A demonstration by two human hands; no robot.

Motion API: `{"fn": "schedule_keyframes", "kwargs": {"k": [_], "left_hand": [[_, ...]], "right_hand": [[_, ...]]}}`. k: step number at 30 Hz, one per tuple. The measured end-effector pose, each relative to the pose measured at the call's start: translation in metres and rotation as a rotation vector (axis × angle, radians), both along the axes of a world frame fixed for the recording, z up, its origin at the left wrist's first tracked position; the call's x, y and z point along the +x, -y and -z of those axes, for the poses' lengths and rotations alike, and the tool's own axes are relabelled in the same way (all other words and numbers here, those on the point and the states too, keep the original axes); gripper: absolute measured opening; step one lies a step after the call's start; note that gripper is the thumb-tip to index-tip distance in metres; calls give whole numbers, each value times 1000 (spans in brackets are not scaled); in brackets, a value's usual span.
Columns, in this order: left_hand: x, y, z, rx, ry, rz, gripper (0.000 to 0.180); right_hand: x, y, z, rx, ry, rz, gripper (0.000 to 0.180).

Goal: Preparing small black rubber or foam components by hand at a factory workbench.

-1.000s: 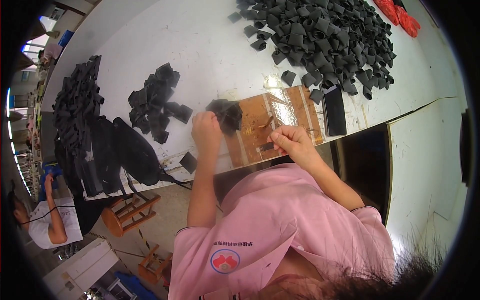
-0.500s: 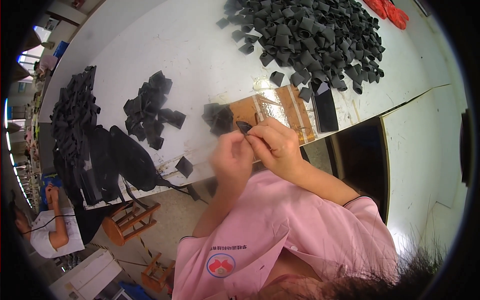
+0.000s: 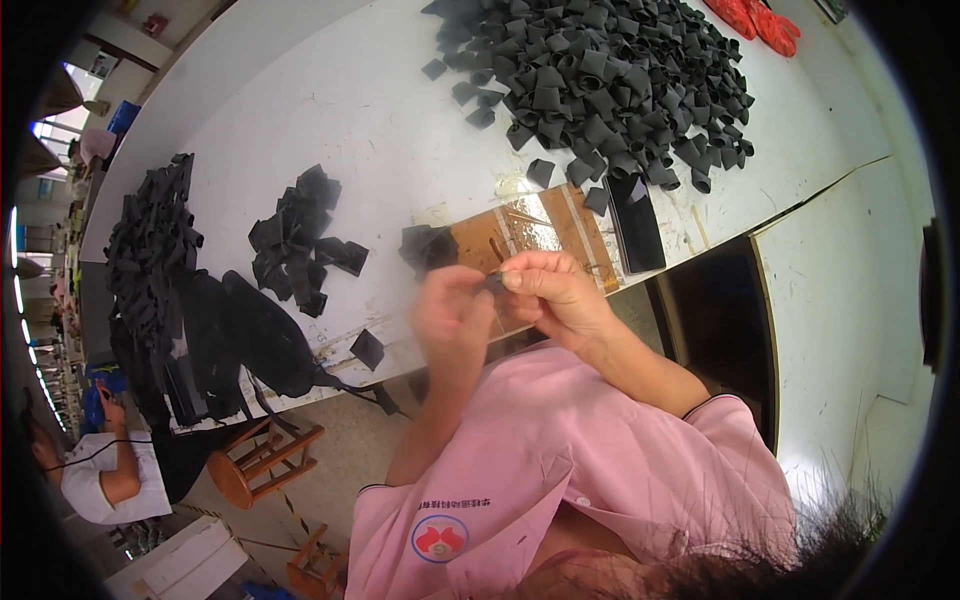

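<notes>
In front of my chest, over the table's near edge, my two hands meet at a small black piece. Thumb and forefinger of my right hand pinch it. My left hand is beside it, smeared by motion, so its fingers do not read clearly. Just beyond the hands lie a brown board with pale strips and a small cluster of black pieces. A lone black diamond-shaped piece rests near the edge, left of my left hand.
A large heap of curled black pieces covers the far right. Left are a loose pile of flat black pieces, a longer heap and a dark cloth bundle. A phone-like slab lies by the board. A person sits far left.
My right hand has turned and its fingers now cover more of the black piece. The left hand stays close by, still blurred. The whole view has shifted slightly.
</notes>
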State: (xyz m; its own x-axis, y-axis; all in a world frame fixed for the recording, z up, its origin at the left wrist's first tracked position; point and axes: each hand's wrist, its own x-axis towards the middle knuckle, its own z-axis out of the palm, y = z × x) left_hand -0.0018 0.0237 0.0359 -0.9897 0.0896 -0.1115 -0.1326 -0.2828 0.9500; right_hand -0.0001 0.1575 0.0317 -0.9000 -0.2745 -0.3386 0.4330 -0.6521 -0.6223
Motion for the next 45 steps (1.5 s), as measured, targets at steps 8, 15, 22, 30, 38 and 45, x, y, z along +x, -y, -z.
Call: {"fn": "schedule_keyframes", "kwargs": {"k": [8, 15, 22, 30, 38, 45], "left_hand": [[-22, 4, -22, 282, 71, 34, 11], [-33, 10, -8, 969, 447, 277, 11], [-33, -7, -6, -122, -337, -37, 37], [-35, -3, -21, -253, -482, -14, 12], [-32, 5, -11, 293, -255, -48, 17], [-28, 6, 0, 41, -265, -74, 18]], "right_hand": [[-15, -11, -41, 495, -267, -83, 25], [-52, -23, -24, 258, -258, -368, 30], [-43, -23, -9, 994, -768, 144, 20], [-23, -16, -34, 1035, -936, 259, 29], [-24, -10, -45, 1092, -842, 231, 14], [-26, -9, -10, 1104, -958, 333, 8]]}}
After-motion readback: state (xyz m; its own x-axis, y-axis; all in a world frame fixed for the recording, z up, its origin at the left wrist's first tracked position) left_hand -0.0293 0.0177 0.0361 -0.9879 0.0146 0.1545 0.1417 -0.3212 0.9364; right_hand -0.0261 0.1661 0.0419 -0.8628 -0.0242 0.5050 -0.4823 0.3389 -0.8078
